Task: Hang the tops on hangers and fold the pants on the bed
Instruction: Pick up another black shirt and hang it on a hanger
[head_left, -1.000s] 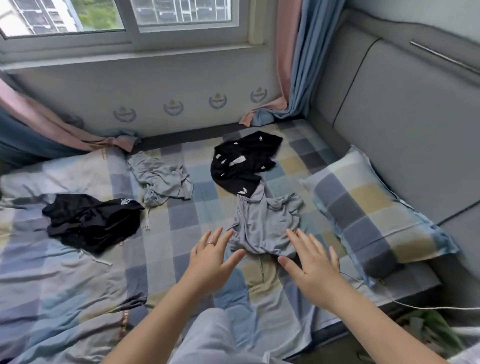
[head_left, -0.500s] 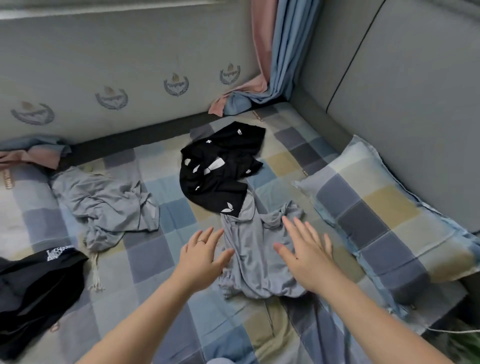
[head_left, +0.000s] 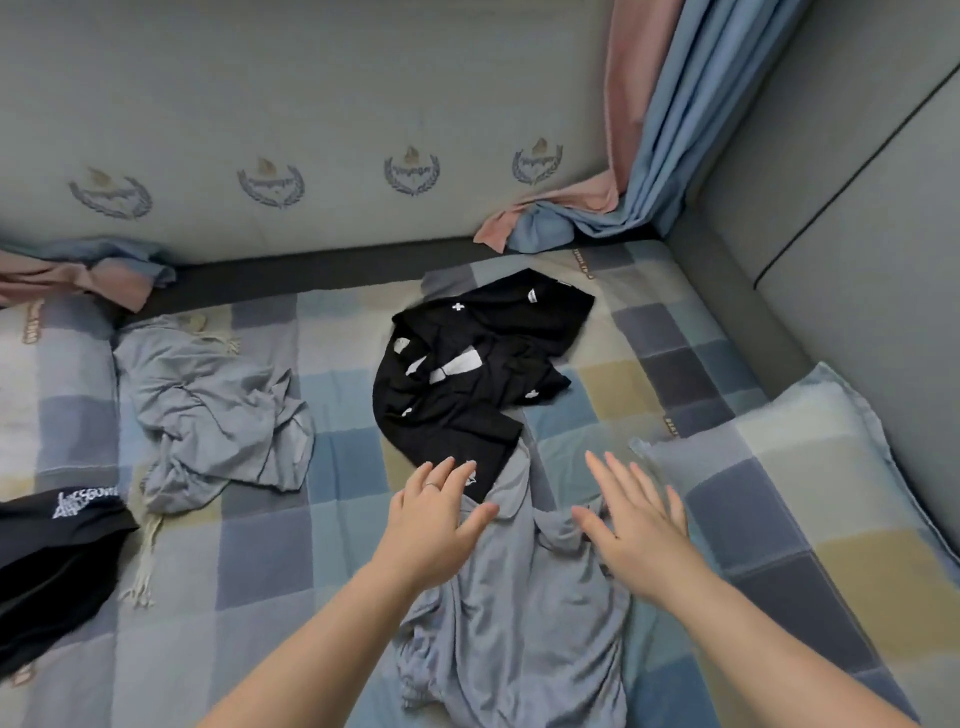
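A crumpled grey garment (head_left: 524, 623) lies on the checked bed sheet (head_left: 270, 561) in front of me. My left hand (head_left: 434, 525) and my right hand (head_left: 636, 535) hover over its upper part, fingers straight and spread, holding nothing. The left fingertips reach the lower edge of a black garment with white marks (head_left: 478, 374), which lies just beyond the grey one. A second grey garment with a drawstring (head_left: 208, 410) is crumpled at the left. A black garment with white lettering (head_left: 57, 551) lies at the far left edge.
A checked pillow (head_left: 810, 499) lies at the right against the grey padded headboard (head_left: 857, 218). Pink and blue curtains (head_left: 644, 130) hang into the far corner, and more curtain cloth (head_left: 88, 270) bunches at the far left. A grey wall panel runs behind the bed.
My view has moved closer and lower over the bed. Both hands have gone forward over the grey garment, the left one now reaching the black garment's edge.
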